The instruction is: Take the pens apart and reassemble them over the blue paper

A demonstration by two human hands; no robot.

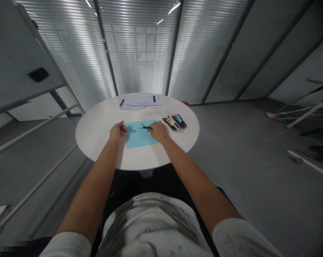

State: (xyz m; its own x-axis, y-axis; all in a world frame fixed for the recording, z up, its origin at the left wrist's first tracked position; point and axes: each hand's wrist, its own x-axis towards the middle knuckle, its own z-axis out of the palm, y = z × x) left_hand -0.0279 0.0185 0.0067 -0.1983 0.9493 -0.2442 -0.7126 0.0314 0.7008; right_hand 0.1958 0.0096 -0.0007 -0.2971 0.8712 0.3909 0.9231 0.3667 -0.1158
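A light blue sheet [140,141] lies on the round white table [94,139]. Over the sheet's right part is my right hand [158,131], its fingers closed on a small dark tool [147,127] that looks like a craft knife or pen. Dark marks or thin pieces show near the tool's tip, too small to make out. My left hand [118,131] rests beside the sheet's left edge, fingers curled together; whatever they may hold is too small to name. Several pens and markers [174,123] lie in a row right of my right hand.
A stack of white papers [138,101] with dark small items on it sits at the table's far edge. Behind stand glass panels with blinds [142,53]. A whiteboard on a metal frame [47,123] is at the left, and a chair-like frame at the far right.
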